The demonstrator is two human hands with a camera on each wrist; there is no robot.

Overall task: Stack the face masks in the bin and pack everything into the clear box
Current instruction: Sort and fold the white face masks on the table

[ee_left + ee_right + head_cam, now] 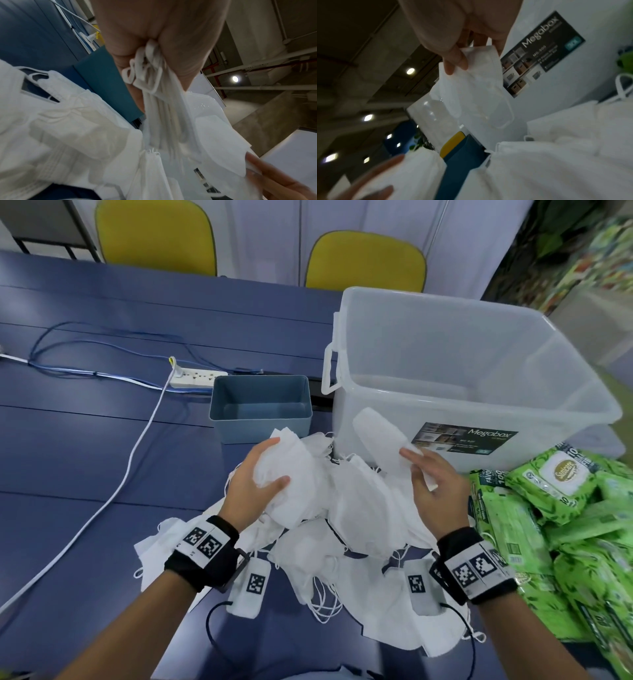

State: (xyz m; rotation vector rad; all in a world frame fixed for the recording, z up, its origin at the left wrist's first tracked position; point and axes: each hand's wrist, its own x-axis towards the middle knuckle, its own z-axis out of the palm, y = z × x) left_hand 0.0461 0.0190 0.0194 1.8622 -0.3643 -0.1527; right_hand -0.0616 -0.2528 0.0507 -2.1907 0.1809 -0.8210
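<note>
White face masks (359,508) lie in a loose pile on the blue table (85,440) in front of me. My left hand (260,477) grips a bunch of several masks (291,470) above the pile; the left wrist view shows the mask bunch (164,108) and its ear loops squeezed between thumb and fingers. My right hand (424,474) pinches a single mask (380,433), held up in front of the clear box (479,364); that single mask (471,86) hangs from my fingertips in the right wrist view. The small blue-grey bin (262,405) stands empty behind the pile.
Green wet-wipe packs (555,525) are heaped at the right, next to the clear box. A white power strip (195,378) with white and blue cables lies at the back left. Two yellow chairs (363,261) stand beyond the table's far edge.
</note>
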